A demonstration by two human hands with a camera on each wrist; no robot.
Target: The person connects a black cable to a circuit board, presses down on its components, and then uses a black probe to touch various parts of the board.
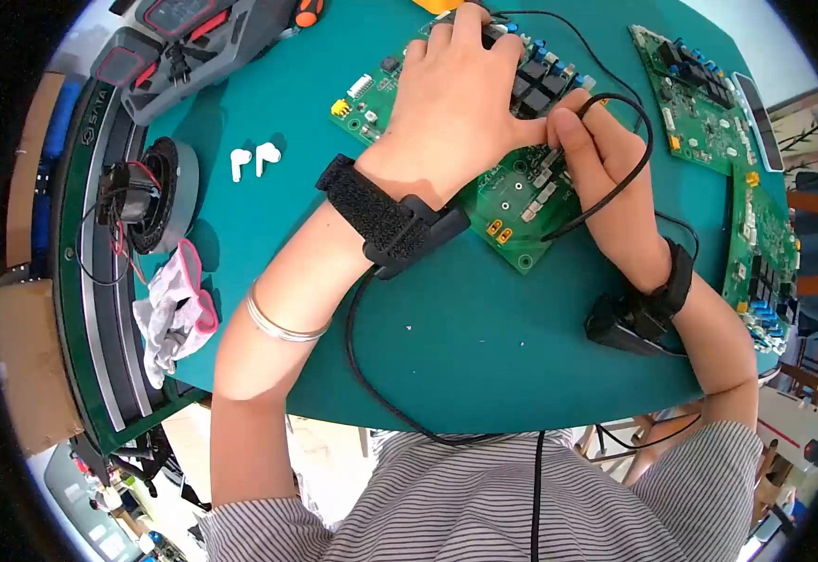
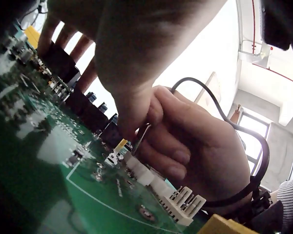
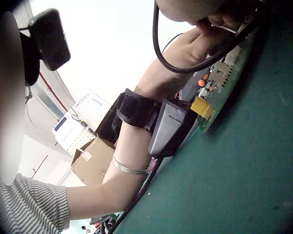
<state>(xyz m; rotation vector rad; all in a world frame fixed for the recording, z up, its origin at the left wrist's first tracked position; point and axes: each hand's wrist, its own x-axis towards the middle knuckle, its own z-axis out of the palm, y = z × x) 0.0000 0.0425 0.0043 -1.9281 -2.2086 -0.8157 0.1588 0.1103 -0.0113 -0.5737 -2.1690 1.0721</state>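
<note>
A green circuit board [image 1: 484, 211] lies under both hands. The left hand [image 1: 456, 112] spreads over it, its fingers on the black blocks near the far edge and its thumb extended toward the right hand [image 1: 606, 169]. In the left wrist view, the right hand [image 2: 200, 141] pinches a thin metal piece [image 2: 143, 134] beside the left thumb, just above white connectors [image 2: 158, 185]. What the metal piece belongs to is hidden by fingers. A black cable [image 1: 651, 140] loops over the right hand.
Two more circuit boards [image 1: 695, 108] [image 1: 756, 244] and a phone [image 1: 758, 122] lie at the right. White earbuds [image 1: 267, 157], a round device with wires [image 1: 170, 192], a pink-edged cloth [image 1: 179, 304] and a grey case [image 1: 198, 61] are at the left.
</note>
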